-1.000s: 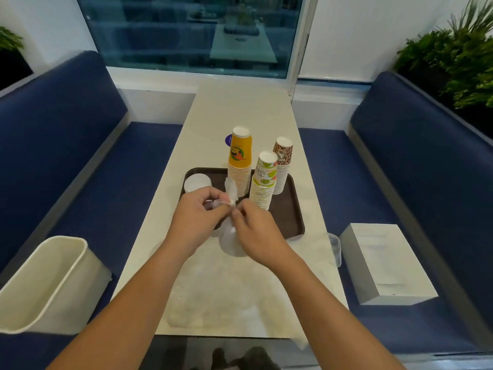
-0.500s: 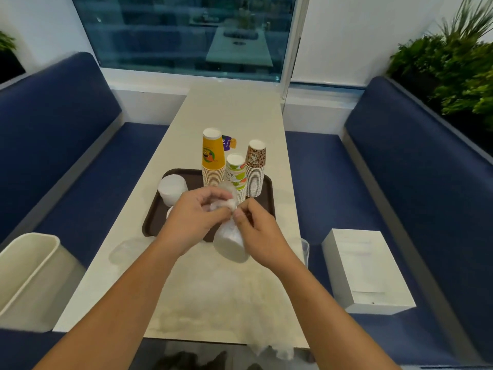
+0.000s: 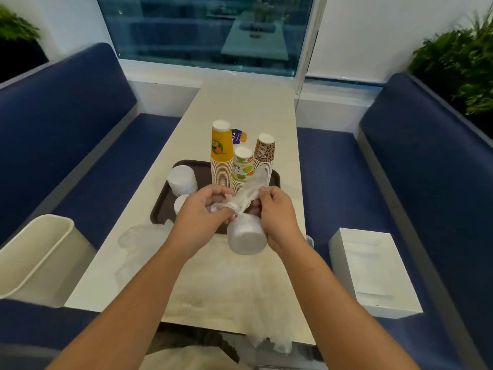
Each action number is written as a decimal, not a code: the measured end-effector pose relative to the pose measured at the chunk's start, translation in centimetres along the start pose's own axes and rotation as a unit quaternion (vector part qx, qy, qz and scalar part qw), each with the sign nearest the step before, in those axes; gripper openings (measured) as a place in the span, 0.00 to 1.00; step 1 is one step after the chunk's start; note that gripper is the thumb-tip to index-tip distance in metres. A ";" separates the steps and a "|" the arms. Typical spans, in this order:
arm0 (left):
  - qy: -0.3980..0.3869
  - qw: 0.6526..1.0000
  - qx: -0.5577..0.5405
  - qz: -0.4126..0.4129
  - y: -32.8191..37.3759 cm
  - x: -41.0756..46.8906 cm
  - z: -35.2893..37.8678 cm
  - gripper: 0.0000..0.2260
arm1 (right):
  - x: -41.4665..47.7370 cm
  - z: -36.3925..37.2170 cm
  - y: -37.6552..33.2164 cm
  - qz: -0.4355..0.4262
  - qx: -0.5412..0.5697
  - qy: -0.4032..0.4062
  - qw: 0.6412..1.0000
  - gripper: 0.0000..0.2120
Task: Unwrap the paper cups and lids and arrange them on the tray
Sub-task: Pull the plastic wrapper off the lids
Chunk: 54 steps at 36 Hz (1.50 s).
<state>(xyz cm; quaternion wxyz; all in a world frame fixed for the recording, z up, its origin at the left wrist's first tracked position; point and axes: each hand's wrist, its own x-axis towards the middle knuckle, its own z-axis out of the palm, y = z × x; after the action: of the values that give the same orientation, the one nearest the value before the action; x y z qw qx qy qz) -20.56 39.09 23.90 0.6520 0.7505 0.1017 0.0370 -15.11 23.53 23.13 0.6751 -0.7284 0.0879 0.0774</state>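
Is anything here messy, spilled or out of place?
Only slightly. Empty wrap lies crumpled on the table beside the tray, and another sheet hangs over the near edge. The cup stacks stand upright; nothing is spilled. The left hand and right hand pinch the neck of a lid bag.

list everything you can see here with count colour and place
table: 1, white, centre
tray: 1, brown, on table
yellow cup stack: 1, tray's far side
green cup stack: 1, tray, middle
leopard cup stack: 1, tray, right
lid stacks: 2, white, tray's left
wrapped lids: 1 sleeve, white, in both hands
loose wrappers: some, clear, on table
bin: 1, white, left bench
box: 1, white, right bench
left hand: pinches the wrap
right hand: pinches the wrap
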 end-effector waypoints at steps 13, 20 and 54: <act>-0.001 0.968 -0.223 -0.114 1.3 3.4 -1.6 0.10 | 2.6 1.1 -2.6 -0.003 0.026 0.042 0.999 0.13; -0.116 0.984 -0.125 -0.055 1.2 4.2 -0.6 0.25 | 3.2 2.2 -2.6 -0.012 0.073 0.079 0.994 0.11; -0.190 0.975 0.082 0.078 1.7 4.3 2.6 0.07 | 5.9 -1.3 -11.9 0.030 0.449 -0.047 0.892 0.14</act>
<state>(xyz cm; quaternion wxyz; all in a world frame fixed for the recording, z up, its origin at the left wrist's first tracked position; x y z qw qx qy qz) -15.73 37.17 24.89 0.5906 0.8004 -0.0803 -0.0640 -6.64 22.93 33.39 0.9309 -0.3402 0.1028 0.0842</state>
